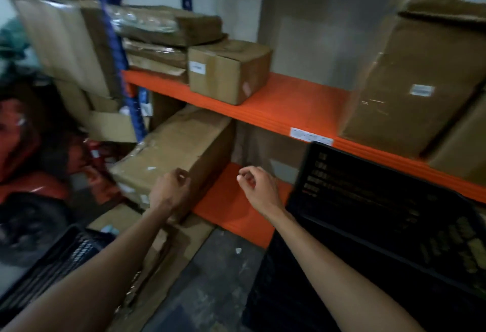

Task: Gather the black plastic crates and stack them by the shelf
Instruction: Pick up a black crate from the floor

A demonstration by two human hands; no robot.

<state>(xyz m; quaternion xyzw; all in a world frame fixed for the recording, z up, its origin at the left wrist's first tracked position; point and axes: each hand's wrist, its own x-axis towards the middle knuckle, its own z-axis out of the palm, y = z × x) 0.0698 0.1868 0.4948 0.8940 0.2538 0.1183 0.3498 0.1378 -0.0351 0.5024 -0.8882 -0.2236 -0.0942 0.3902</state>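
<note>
A black plastic crate (381, 200) stands at the lower right against the orange shelf (289, 105), apparently on top of another black crate (302, 292) below it. A further black crate (52, 266) lies at the lower left on the floor. My left hand (172, 187) hovers in front of a tilted cardboard box (178, 153), fingers loosely curled and holding nothing. My right hand (259, 187) hangs over the lower orange shelf (231, 200), just left of the stacked crate, fingers curled and empty.
Cardboard boxes fill the shelf: a small one (228, 71) in the middle, large ones (415, 82) at right, flat packs (168, 26) at left. A blue upright (115, 50) stands at left. Red and dark bags (23, 147) crowd the left floor. Flattened cardboard (171, 258) lies below.
</note>
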